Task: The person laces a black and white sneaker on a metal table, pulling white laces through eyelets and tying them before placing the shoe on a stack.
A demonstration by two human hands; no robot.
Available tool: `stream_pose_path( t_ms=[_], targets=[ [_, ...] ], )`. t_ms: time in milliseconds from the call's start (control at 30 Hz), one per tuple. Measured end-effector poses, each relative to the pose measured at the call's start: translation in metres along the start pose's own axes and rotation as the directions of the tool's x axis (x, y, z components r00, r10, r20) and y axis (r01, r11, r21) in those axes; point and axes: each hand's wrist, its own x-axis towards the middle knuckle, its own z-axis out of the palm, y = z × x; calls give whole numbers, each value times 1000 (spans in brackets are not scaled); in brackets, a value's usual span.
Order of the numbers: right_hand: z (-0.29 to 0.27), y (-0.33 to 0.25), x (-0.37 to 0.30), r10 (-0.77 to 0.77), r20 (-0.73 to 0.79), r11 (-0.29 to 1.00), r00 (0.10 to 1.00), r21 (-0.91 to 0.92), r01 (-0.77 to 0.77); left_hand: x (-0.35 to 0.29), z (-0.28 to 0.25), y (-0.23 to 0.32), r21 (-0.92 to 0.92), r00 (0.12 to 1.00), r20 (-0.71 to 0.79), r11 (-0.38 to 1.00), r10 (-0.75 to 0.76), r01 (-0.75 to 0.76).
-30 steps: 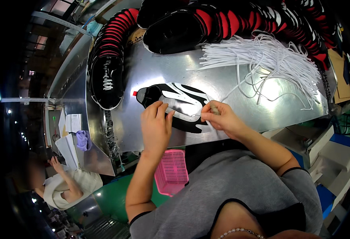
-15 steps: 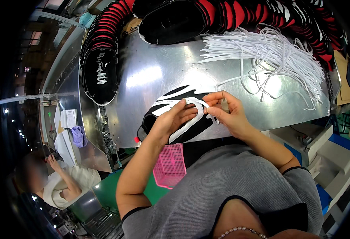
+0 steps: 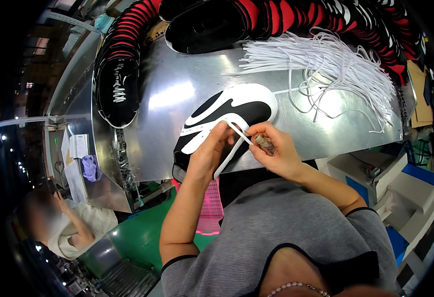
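Note:
A black and white shoe upper [image 3: 256, 113] lies at the near edge of the metal table, its rounded white toe pointing away to the right. My left hand [image 3: 206, 156] is closed on the near side of the upper, thumb on top by the lacing area and fingers partly hidden inside. From there a white shoelace [image 3: 240, 133] runs taut to my right hand [image 3: 282, 157], which pinches it between thumb and fingertips. Tucked in the same hand is a small tan-handled tool [image 3: 264, 142]; its tip cannot be made out.
A pile of white shoelaces [image 3: 325, 69] spreads over the table's far right. Stacked red and black shoe uppers [image 3: 118, 96] curve along the left and far edges. Below the table is a pink basket [image 3: 210, 208]. Another person [image 3: 81, 227] sits at lower left.
The upper has turned so its white toe shows more fully. My right hand has moved down and a little left, and the lace between my hands is now straight.

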Motion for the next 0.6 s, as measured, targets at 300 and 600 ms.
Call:
stream_pose_path(
  t_ms=[300,600],
  targets=[
    [-1,-4,-3,-211,-61,965,976,-172,198,-13,13,-3,286,979,-131,951,157,-114],
    [-15,-19,20,-144,65,951,987,-266,157,-27,28,-1,363,960,-115,910,256,-199]
  ],
)
